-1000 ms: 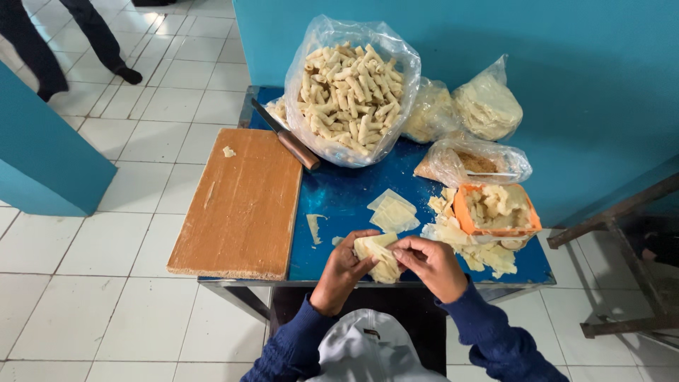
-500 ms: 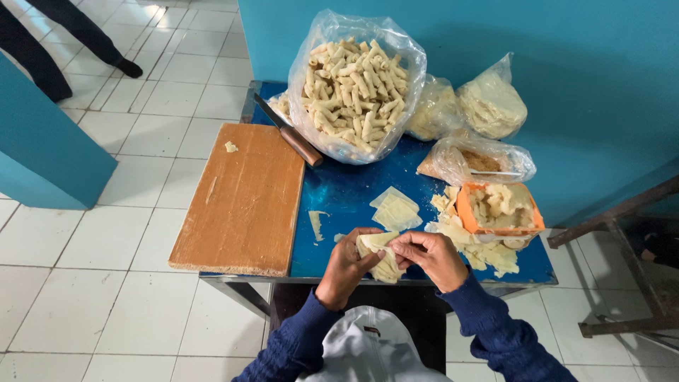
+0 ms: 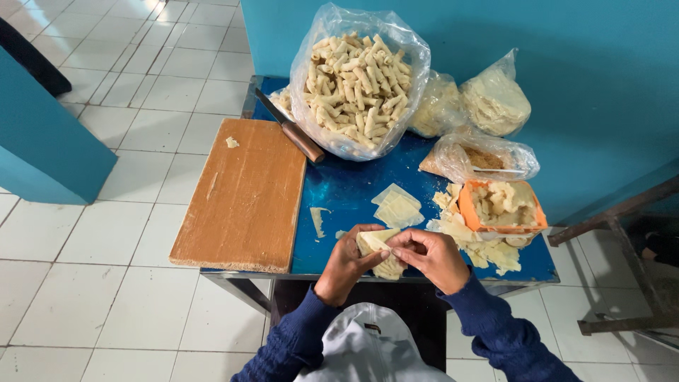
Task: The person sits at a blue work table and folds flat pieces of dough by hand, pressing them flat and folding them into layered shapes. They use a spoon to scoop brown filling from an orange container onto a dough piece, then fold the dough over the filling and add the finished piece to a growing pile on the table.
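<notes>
Both hands are closed on one thin, pale-yellow pastry sheet (image 3: 373, 242), which is pinched between the fingers of the left hand (image 3: 344, 263) and the right hand (image 3: 430, 256) just above the near edge of the small blue metal table (image 3: 346, 191). Just beyond the fingertips a stack of flat square wrappers (image 3: 397, 207) is seen, with an orange plastic tray of pale filling pieces (image 3: 501, 206) to the right of the fingers and a worn wooden cutting board (image 3: 245, 192) to their left. Farther out, a brown-handled knife (image 3: 292, 128) is laid beside a large clear plastic bag of finished pale rolls (image 3: 357, 76).
</notes>
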